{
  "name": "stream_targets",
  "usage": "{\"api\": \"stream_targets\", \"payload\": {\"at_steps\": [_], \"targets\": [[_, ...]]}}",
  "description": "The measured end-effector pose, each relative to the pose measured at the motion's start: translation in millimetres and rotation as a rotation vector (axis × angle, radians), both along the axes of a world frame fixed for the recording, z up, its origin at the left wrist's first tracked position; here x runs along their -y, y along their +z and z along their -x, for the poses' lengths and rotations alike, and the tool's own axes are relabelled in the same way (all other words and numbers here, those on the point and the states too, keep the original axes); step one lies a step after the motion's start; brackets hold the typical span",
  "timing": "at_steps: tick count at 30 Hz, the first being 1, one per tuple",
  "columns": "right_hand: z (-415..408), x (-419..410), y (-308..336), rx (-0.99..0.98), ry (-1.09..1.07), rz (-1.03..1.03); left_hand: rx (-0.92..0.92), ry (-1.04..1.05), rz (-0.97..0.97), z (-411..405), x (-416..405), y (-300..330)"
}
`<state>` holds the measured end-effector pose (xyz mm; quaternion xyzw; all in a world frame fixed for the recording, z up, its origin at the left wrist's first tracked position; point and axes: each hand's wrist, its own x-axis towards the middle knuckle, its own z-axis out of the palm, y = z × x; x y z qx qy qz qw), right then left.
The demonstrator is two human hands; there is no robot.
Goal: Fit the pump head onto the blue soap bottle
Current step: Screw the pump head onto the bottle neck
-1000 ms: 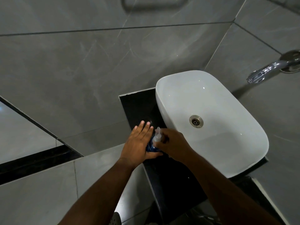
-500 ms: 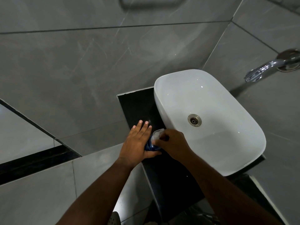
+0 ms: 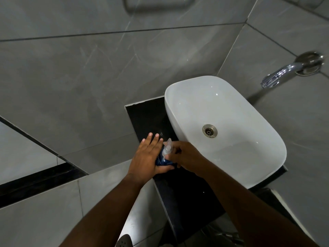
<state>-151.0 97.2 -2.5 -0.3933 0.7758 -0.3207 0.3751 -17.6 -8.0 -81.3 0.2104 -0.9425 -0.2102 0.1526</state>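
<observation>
Standing on black counter (image 3: 179,193), blue soap bottle (image 3: 162,161) beside white basin (image 3: 236,157).

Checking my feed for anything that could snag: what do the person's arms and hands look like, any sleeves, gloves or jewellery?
Both arms are bare as far as the frame shows, no sleeves in view. The left hand and right hand wear no gloves; no rings, watch or bands are visible. Fingernails on the left look short and plain.

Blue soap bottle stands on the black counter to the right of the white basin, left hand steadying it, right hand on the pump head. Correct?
Not quite: the head view shows the blue soap bottle left of the white basin, not right. The rest holds.
</observation>
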Motion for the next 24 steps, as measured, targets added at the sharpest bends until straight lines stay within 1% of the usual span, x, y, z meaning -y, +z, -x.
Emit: {"api": "stream_targets", "payload": {"at_steps": [4,5,7,9,10,12,16,17,19,21,24], "targets": [[-3.1,2.7,-3.8,-0.149,-0.066,-0.004,0.013,0.004,-0.001,0.7,0.4,-1.5],[-4.3,4.3,-3.3,-0.157,-0.085,-0.003,0.016,0.003,0.003,0.7,0.8,-2.0],[-4.1,5.1,-2.4,-0.064,-0.091,0.014,0.02,-0.002,0.007,0.3,1.4,-2.8],[-1.9,2.3,-1.6,0.075,-0.049,0.035,0.023,0.001,0.007,0.1,1.3,-2.3],[0.2,0.3,-3.0,0.11,-0.035,0.034,0.023,0.0,0.007,0.4,1.1,-1.7],[2.7,-1.8,-7.4,0.079,-0.046,0.034,0.022,0.0,0.003,0.9,0.6,-1.1],[-2.2,1.0,-18.0,-0.121,-0.1,0.059,0.021,0.002,-0.007,0.7,0.9,-1.0],[-3.7,1.0,-19.4,-0.144,-0.105,0.077,0.019,0.003,-0.007,0.5,0.7,-1.1],[-3.5,-0.3,-19.6,-0.075,-0.091,0.12,0.009,0.003,-0.008,0.0,0.2,-1.1],[-0.2,-1.8,-16.9,-0.001,-0.027,0.135,0.003,0.004,-0.006,0.0,-0.3,-1.2],[2.4,-2.2,-15.8,-0.012,0.022,0.107,0.016,0.009,-0.012,0.9,-0.4,-1.5]]}}
